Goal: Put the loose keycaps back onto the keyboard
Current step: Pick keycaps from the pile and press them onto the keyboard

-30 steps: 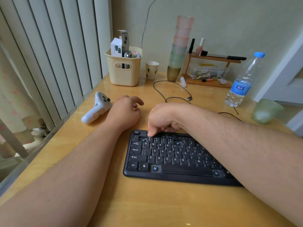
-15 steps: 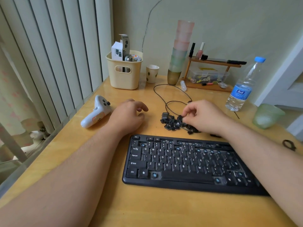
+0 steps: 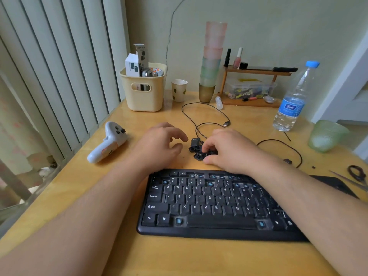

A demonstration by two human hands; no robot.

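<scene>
A black keyboard (image 3: 219, 222) lies on the wooden desk in front of me; several key sockets show bare blue stems, such as one (image 3: 178, 221) left of the space bar. Behind its top edge sits a small pile of loose black keycaps (image 3: 196, 145). My right hand (image 3: 229, 150) covers the right side of the pile, fingers curled down into it and thumb low beside them, pinching a keycap. My left hand (image 3: 159, 146) rests on the desk just left of the pile, fingers loosely bent and holding nothing.
A white controller (image 3: 107, 145) lies at the left. A yellow basket (image 3: 145, 92), paper cup (image 3: 179, 90), stacked cups (image 3: 211, 62) and small shelf (image 3: 256, 69) line the back. A black cable (image 3: 199, 116) loops behind the keycaps. Water bottle (image 3: 292, 100), green cup (image 3: 326, 136) and scissors (image 3: 356, 176) are at the right.
My right hand left the keyboard's top-left keys, went back to the keycap pile and now sits lower over it. My left hand has barely shifted.
</scene>
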